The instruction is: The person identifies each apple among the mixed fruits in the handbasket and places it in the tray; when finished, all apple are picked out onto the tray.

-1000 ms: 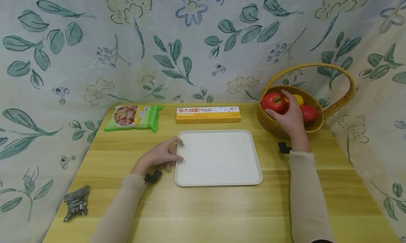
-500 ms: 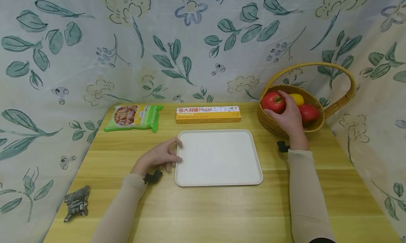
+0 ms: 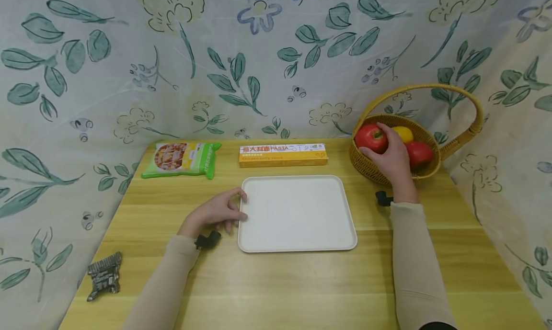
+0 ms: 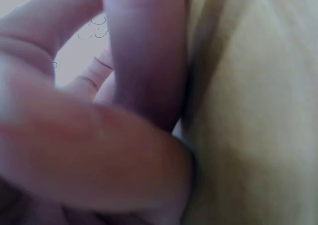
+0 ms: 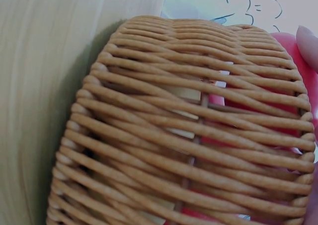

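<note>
At the back right, a wicker basket [image 3: 366, 171] with a tall handle holds red and yellow fruit. My right hand [image 3: 396, 158] reaches over its front rim, thumb and fingers curled round a round red fruit [image 3: 370, 137] with a small stem end, which sits inside the basket. The right wrist view shows mostly the basket's woven side [image 5: 189, 115], with red showing through the gaps. My left hand [image 3: 215, 210] holds the left edge of a white rectangular tray [image 3: 297, 215], thumb and index fingertips over the rim. Close up, the left wrist view shows bent fingers [image 4: 149, 51] low over the table.
Beside the held fruit lie a yellow fruit [image 3: 403, 134] and another red one [image 3: 420, 153]. A pasta box [image 3: 282, 156] lies behind the tray, and a green food bag [image 3: 181, 160] at the back left. A small dark packet [image 3: 104, 276] rests near the table's left edge.
The right hand has shifted slightly left around the red fruit, uncovering more of the yellow one. The left hand stays at the tray's edge.
</note>
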`<state>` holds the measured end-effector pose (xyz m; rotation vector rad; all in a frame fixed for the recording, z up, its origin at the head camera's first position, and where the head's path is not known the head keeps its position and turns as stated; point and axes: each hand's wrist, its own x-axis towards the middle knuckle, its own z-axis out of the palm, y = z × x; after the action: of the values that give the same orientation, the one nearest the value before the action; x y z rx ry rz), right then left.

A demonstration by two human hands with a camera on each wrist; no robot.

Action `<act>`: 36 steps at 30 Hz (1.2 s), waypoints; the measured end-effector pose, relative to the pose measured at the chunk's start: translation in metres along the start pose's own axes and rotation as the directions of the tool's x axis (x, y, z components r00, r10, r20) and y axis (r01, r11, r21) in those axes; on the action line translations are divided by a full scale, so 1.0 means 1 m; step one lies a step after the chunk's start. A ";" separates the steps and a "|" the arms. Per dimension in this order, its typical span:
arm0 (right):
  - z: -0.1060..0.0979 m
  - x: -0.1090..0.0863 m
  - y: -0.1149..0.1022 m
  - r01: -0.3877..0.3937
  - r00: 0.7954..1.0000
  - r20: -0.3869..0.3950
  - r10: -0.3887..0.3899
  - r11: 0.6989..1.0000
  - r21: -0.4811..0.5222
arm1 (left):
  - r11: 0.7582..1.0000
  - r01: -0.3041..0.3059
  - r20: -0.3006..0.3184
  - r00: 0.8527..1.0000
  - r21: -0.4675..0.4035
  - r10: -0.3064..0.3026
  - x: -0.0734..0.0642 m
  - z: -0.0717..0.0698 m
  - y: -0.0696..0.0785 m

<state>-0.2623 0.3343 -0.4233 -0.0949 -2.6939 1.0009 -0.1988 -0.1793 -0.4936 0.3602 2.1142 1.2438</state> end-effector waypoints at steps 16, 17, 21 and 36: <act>0.000 0.000 0.003 0.022 1.000 -0.021 -0.022 0.999 0.025 | 1.000 -0.011 0.047 0.999 0.001 0.011 -0.009 0.003 -0.002; 0.000 0.000 0.003 0.019 1.000 -0.019 -0.018 0.999 0.031 | 1.000 -0.011 0.048 0.999 0.003 0.011 -0.009 0.003 -0.002; -0.002 -0.001 0.005 0.003 1.000 -0.021 -0.001 0.997 0.074 | 1.000 -0.015 0.052 0.999 0.003 0.014 -0.009 0.003 -0.002; -0.023 -0.014 -0.018 0.026 0.995 -0.099 -0.013 0.991 0.132 | 0.999 -0.006 0.059 0.998 -0.034 0.008 -0.013 0.004 0.003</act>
<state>-0.2421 0.3325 -0.3980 -0.0898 -2.5277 1.1361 -0.1867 -0.1818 -0.4879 0.3857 2.0411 1.2558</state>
